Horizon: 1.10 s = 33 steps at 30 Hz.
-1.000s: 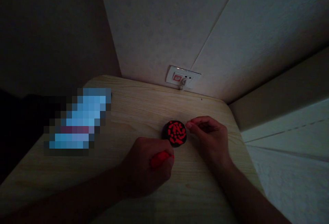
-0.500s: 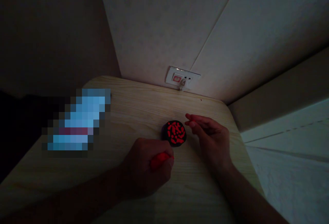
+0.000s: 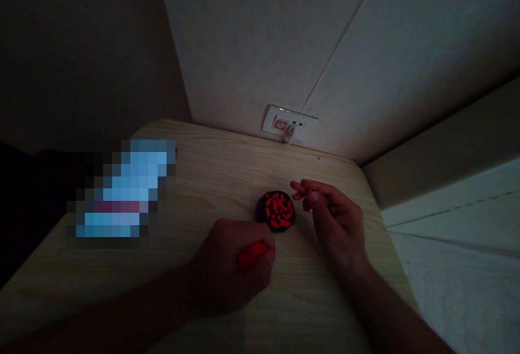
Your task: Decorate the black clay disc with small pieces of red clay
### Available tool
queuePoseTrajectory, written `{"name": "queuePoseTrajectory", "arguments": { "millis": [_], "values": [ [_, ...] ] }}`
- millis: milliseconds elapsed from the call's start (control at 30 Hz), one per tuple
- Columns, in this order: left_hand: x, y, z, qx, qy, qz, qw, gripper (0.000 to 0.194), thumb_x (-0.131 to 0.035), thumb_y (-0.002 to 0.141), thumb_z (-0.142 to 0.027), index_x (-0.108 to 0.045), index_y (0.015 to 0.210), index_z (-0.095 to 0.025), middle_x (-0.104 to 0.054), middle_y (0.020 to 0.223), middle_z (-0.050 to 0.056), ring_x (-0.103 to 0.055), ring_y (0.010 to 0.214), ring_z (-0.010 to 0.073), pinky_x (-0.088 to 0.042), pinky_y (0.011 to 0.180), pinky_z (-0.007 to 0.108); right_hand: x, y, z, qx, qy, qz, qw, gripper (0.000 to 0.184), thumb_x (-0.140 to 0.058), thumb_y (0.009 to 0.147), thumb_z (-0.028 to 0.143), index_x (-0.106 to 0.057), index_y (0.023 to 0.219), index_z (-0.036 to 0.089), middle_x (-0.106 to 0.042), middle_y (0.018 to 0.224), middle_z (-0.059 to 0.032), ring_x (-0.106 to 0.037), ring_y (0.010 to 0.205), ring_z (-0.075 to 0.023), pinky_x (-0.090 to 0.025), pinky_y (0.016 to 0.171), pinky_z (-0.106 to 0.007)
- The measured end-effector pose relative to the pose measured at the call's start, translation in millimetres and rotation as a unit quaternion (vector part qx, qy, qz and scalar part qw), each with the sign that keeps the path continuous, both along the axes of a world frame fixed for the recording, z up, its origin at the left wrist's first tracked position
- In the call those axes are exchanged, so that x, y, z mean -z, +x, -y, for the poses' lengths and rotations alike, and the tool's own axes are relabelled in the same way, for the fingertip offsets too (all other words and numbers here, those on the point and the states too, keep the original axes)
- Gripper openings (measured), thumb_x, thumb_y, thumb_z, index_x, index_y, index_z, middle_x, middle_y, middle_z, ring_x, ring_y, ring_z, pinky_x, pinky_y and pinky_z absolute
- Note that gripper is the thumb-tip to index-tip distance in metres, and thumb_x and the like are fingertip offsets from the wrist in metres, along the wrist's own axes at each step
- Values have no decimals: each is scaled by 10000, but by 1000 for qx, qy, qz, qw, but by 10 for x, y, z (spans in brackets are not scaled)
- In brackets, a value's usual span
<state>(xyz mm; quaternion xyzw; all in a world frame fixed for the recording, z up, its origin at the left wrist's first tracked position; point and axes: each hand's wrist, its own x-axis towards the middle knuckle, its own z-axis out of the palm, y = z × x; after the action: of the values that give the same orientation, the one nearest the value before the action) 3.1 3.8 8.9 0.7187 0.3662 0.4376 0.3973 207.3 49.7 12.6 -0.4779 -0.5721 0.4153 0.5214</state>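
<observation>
My left hand (image 3: 227,267) is closed around a lump of red modelling clay (image 3: 252,256), which bulges out between thumb and forefinger. Just beyond its knuckles a dark round disc (image 3: 268,225) sits on the table, its top covered with several small flat red clay bits (image 3: 277,206). To the right of the disc, my right hand (image 3: 335,216) is raised slightly, apart from it. Its thumb and fingers pinch a tiny red clay piece (image 3: 309,191), with the fingertips extending toward the disc.
Both forearms are over a pale wood-grain table (image 3: 211,164). A blurred-out bright phone-like screen (image 3: 130,181) lies on the left. At the back, a wall socket (image 3: 290,122) has a clear plug-like piece in it. A pale panel (image 3: 447,181) borders the table's right side.
My right hand has drawn back a little from the disc; its fingertips have spread over the small red piece. My left hand keeps its grip and place.
</observation>
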Motion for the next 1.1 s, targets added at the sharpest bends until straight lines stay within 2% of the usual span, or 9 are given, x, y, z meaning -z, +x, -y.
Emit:
{"name": "queuePoseTrajectory", "arguments": {
  "millis": [100, 233, 367, 467, 667, 867, 1100],
  "values": [
    [-5, -7, -4, 4, 3, -6, 1000, 164, -555, 850, -131, -587, 693, -165, -553, 570, -55, -490, 500, 65, -370, 517, 181, 21, 13, 0, 13, -20, -9, 1000, 149, -742, 906, 354, -804, 1010, 265, -833, 956, -47, -751, 791, -181, -588, 724, -315],
    [-9, -6, -1, 3, 6, -10, 1000, 160, -555, 846, -127, -586, 694, -167, -559, 569, -53, -496, 498, 67, -377, 519, 183, 62, 40, -3, 30, -30, -39, 998, 126, -884, 752, 326, -812, 833, 262, -817, 810, -19, -764, 781, -197, -608, 743, -327],
    [-4, -4, 7, 2, 8, -5, 1000, 164, -551, 849, -136, -586, 691, -168, -563, 567, -49, -495, 496, 70, -377, 513, 188, 73, 60, -13, 59, -28, -28, 997, 188, -943, 654, 280, -779, 739, 244, -788, 746, -6, -718, 674, -169, -579, 636, -288],
    [3, -5, 6, 4, 11, -3, 1000, 163, -556, 850, -139, -585, 692, -168, -562, 568, -49, -494, 499, 69, -378, 518, 187, 67, 62, -23, 53, -27, -20, 998, 193, -935, 666, 258, -765, 754, 242, -770, 726, 1, -699, 655, -162, -568, 617, -280],
    [-6, -7, 1, 11, 4, -2, 1000, 164, -553, 859, -145, -588, 700, -164, -559, 574, -50, -497, 504, 67, -380, 523, 183, 80, 53, -26, 31, -25, -49, 998, 171, -900, 727, 223, -772, 834, 263, -794, 830, 2, -722, 738, -153, -589, 692, -272],
    [-20, -2, -2, 2, 8, -10, 1000, 172, -547, 849, -130, -589, 687, -168, -563, 565, -50, -494, 494, 71, -378, 517, 187, 44, 21, -11, 29, -31, -56, 998, 152, -892, 741, 237, -780, 841, 261, -827, 895, -18, -781, 840, -190, -639, 798, -331],
    [4, 4, 0, -1, -4, -10, 1000, 172, -546, 840, -138, -585, 676, -167, -554, 553, -49, -489, 485, 72, -378, 506, 184, 51, 40, 17, 39, -39, -45, 997, 165, -928, 677, 250, -791, 769, 240, -829, 821, -33, -790, 749, -217, -658, 711, -345]
  ]
}}
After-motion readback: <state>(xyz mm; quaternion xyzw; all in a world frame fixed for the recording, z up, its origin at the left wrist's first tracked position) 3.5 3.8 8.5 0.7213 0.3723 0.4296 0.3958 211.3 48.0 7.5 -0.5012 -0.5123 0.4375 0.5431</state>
